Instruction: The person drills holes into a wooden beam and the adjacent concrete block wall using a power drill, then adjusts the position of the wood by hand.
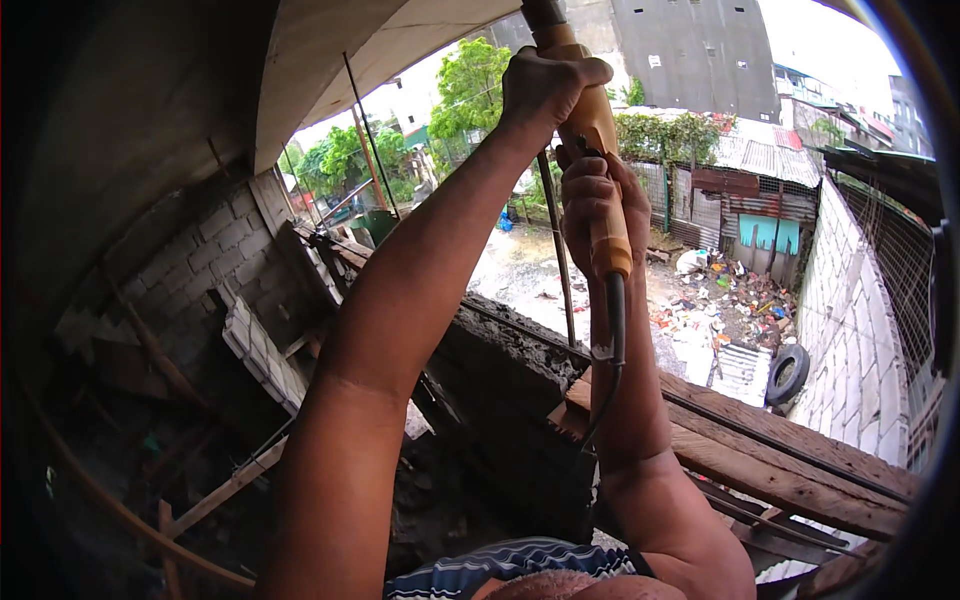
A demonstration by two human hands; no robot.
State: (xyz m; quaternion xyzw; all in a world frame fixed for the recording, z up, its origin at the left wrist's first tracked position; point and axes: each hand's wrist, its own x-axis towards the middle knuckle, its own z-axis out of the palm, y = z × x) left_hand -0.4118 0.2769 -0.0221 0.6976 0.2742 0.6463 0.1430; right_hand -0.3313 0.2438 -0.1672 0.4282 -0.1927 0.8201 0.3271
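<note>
Both my arms are raised, holding a yellow corded power tool (pixel 592 122) up towards the ceiling. Its long, narrow body slants up and to the left, and its working end is cut off by the top of the picture. My left hand (pixel 545 90) is closed around the upper part near the dark collar. Lower down, my right hand (pixel 603 200) wraps the rear grip, near a dark switch area. From the tool's bottom end a dark power cord (pixel 617 320) hangs along my right forearm and curves down to the left.
A concrete slab (pixel 340 45) hangs overhead at upper left. Rough wooden beams (pixel 790 465) cross below on the right, beside a rough concrete ledge (pixel 520 340). A thin upright pole (pixel 558 250) stands behind my arms. Outside lie scattered rubbish (pixel 715 300) and a tyre (pixel 788 374).
</note>
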